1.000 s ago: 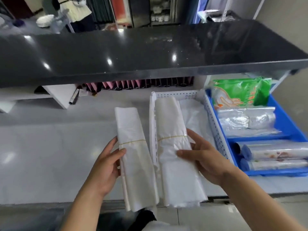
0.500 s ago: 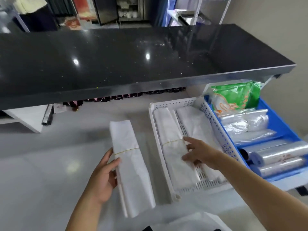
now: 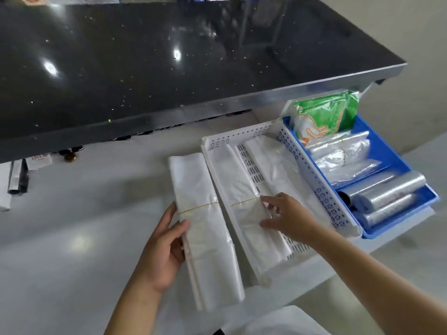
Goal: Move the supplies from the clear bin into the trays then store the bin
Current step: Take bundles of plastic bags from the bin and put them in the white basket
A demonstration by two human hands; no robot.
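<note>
Two banded bundles of white plastic bags in view. Bundle in tray (image 3: 244, 204) lies lengthwise along the left side of the white perforated tray (image 3: 314, 187), a thin yellowish rubber band around its middle; a second flat stack of white bags (image 3: 273, 165) lies along the tray's right side, slotted tray floor visible between them. Right hand (image 3: 287, 218) rests on the bundle in tray at the band, fingers spread and loose, fingertips on the plastic, not clamped around it. Bundle on counter (image 3: 205, 228) lies just left of the tray, roughly parallel to it, also banded near its middle, resting on the pale counter (image 3: 60, 238). Left hand (image 3: 164, 245) grips this bundle from its left edge, thumb over the top face just below the band, fingers tucked beneath. Blue tray (image 3: 391, 151) touches the white tray's right wall; it holds a green-printed glove packet (image 3: 324, 117) standing at the far end, folded clear bags (image 3: 343, 158) in the middle, and rolls of clear film (image 3: 387, 197) at the near end. Black speckled shelf (image 3: 169, 56) overhangs the far part of the counter. Clear bin not identifiable; a pale object at the bottom edge is too cropped to tell.
</note>
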